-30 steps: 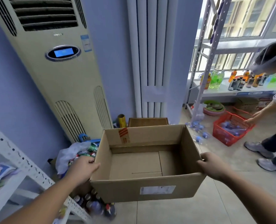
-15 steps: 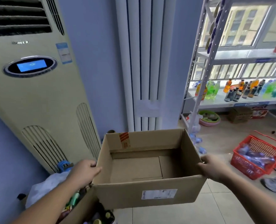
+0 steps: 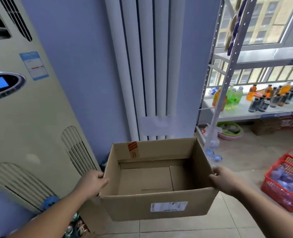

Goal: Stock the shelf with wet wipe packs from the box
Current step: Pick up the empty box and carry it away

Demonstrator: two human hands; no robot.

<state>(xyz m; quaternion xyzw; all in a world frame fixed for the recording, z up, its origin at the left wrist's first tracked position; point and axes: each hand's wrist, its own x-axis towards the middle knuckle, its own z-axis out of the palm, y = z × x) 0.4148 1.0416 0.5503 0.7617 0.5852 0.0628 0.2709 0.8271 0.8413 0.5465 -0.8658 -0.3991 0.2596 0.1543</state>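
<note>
Cardboard box point(image 3: 159, 191) held between left hand point(image 3: 92, 183) and right hand point(image 3: 225, 182), each clasping 1 side wall

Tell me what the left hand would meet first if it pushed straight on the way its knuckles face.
The left hand grips the cardboard box at its left wall, knuckles facing right. Pushing on, it meets that wall at once; it already touches it.

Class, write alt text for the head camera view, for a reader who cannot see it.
Two bare hands, left hand and right hand, hold an open, empty cardboard box by its sides above a tiled floor. A metal shelf with drink bottles stands right, beside a red basket.
</note>
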